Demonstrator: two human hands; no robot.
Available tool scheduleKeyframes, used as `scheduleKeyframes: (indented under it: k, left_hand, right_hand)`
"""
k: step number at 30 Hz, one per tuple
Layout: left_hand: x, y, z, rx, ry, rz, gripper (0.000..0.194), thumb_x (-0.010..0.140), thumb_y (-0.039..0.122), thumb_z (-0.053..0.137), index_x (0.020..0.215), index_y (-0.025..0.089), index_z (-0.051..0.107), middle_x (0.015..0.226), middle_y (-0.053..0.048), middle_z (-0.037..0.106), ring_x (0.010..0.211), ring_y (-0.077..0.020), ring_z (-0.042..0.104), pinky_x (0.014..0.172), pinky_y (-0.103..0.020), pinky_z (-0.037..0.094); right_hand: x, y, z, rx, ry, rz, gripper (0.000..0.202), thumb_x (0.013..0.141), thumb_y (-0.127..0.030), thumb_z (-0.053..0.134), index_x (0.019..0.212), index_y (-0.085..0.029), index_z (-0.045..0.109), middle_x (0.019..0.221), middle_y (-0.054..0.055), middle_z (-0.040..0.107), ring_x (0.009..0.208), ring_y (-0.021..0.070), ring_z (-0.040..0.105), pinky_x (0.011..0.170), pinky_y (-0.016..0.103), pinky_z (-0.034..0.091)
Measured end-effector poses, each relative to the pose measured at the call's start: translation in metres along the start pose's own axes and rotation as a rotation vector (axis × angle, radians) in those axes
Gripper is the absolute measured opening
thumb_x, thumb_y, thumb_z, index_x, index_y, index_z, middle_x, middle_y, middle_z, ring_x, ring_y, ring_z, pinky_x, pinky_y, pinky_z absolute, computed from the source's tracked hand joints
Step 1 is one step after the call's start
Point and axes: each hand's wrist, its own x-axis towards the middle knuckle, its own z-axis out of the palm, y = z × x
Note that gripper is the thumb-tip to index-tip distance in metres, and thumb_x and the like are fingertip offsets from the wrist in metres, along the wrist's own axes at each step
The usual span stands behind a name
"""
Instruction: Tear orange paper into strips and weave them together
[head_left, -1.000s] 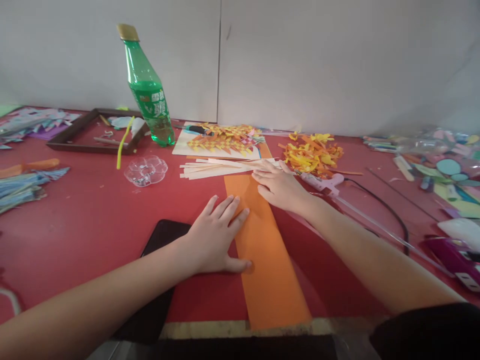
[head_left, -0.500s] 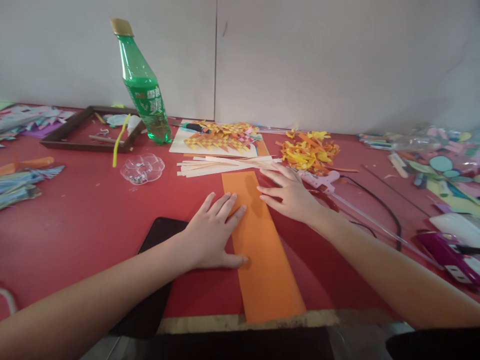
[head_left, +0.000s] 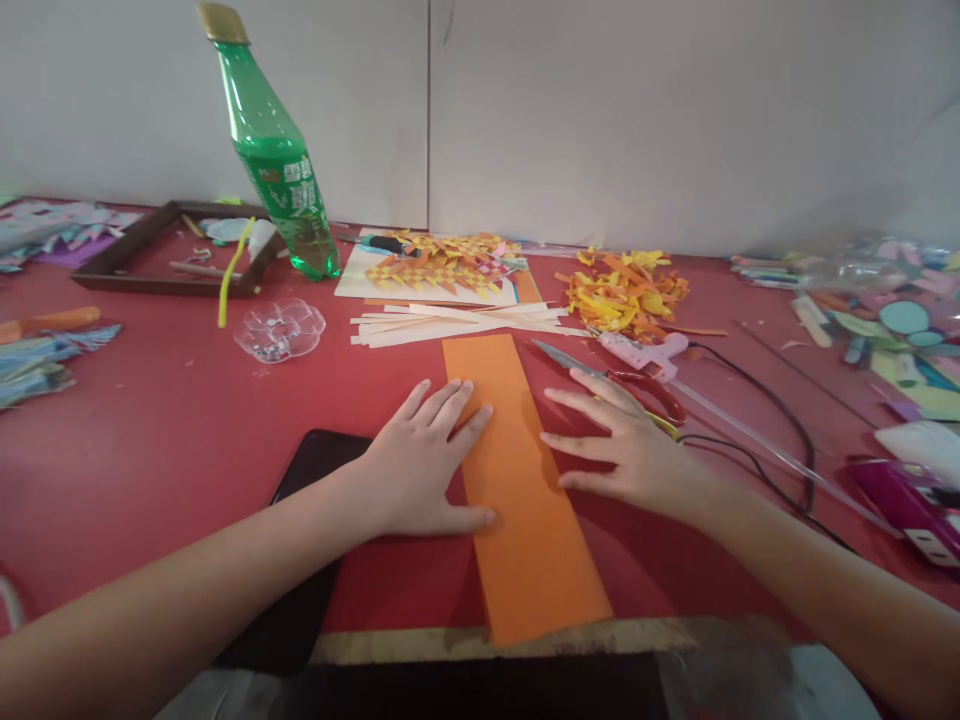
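A: What's the setting in the head view?
B: A pale wall (head_left: 600, 120) with a dark seam stands behind a red table (head_left: 165, 450).

A: And the paper?
B: The orange paper (head_left: 525, 500) lies lengthwise in the middle, its near end at the table's edge, its far end just short of some pale strips (head_left: 450, 322).

A: How's the left hand (head_left: 416, 465)?
B: Palm down, fingers spread apart, fingertips and thumb on the paper's left side. Nothing is clasped.

A: The right hand (head_left: 634, 450)?
B: Fingers apart too, with nothing gripped. The tips reach the paper's right edge; whether they touch it, I can't tell.

A: What's near that hand?
B: Scissors (head_left: 555, 354) just beyond it, blades towards the paper, partly hidden by the fingers. Past them sit a pink glue gun (head_left: 646, 356) and a heap of orange and yellow scraps (head_left: 619, 290).

A: On the other side?
B: A black slab (head_left: 311, 470) under the left forearm. Farther back are a clear dish (head_left: 304, 335), a green bottle (head_left: 289, 185) and a brown frame (head_left: 165, 284).
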Motion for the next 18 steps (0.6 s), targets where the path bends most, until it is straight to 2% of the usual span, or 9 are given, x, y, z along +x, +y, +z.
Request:
scheduleKeyframes:
  k: [7,13,15,17,18]
  left_hand:
    - [0.001,-0.001,0.002,0.002,0.03,0.003,0.104,0.076,0.08,0.042,0.151,0.009,0.029,0.158,-0.026,0.019,0.147,-0.039,0.015,0.118,-0.052,0.007]
    - [0.001,-0.001,0.004,-0.016,0.035,-0.003,0.103,0.076,0.08,0.041,0.151,0.01,0.03,0.158,-0.023,0.02,0.147,-0.0388,0.015,0.118,-0.052,0.007]
    - [0.002,0.0,0.003,-0.018,0.011,-0.016,0.104,0.076,0.079,0.042,0.151,0.009,0.029,0.159,-0.024,0.017,0.147,-0.0394,0.014,0.118,-0.053,0.007]
    - [0.004,0.001,-0.001,-0.024,-0.022,-0.02,0.104,0.076,0.078,0.044,0.151,0.009,0.028,0.158,-0.025,0.017,0.147,-0.0406,0.013,0.117,-0.054,0.008]
    - [0.004,0.002,-0.004,-0.033,-0.031,-0.025,0.103,0.076,0.078,0.044,0.151,0.009,0.03,0.158,-0.026,0.018,0.146,-0.0413,0.015,0.117,-0.055,0.01]
  right_hand:
    - [-0.036,-0.018,0.0,0.039,-0.058,-0.005,0.06,0.074,-0.059,0.07,0.131,-0.043,0.058,0.151,0.005,0.043,0.14,0.045,0.031,0.106,0.065,0.034]
    - [-0.048,-0.034,-0.012,0.129,-0.185,0.079,0.091,0.061,-0.059,0.079,0.142,-0.037,0.047,0.157,0.011,0.029,0.142,0.0485,0.021,0.104,0.071,0.029]
    - [-0.042,-0.038,-0.02,0.173,-0.204,0.099,0.086,0.062,-0.06,0.078,0.14,-0.035,0.05,0.158,0.011,0.028,0.142,0.0471,0.022,0.106,0.067,0.03]
    - [-0.027,-0.041,-0.026,0.243,-0.149,0.135,0.069,0.07,-0.061,0.072,0.131,-0.032,0.059,0.149,0.012,0.041,0.138,0.0421,0.032,0.106,0.059,0.035]
    - [-0.017,-0.042,-0.028,0.278,-0.077,0.197,0.055,0.077,-0.059,0.066,0.123,-0.028,0.064,0.138,0.014,0.052,0.131,0.0378,0.044,0.104,0.054,0.039]
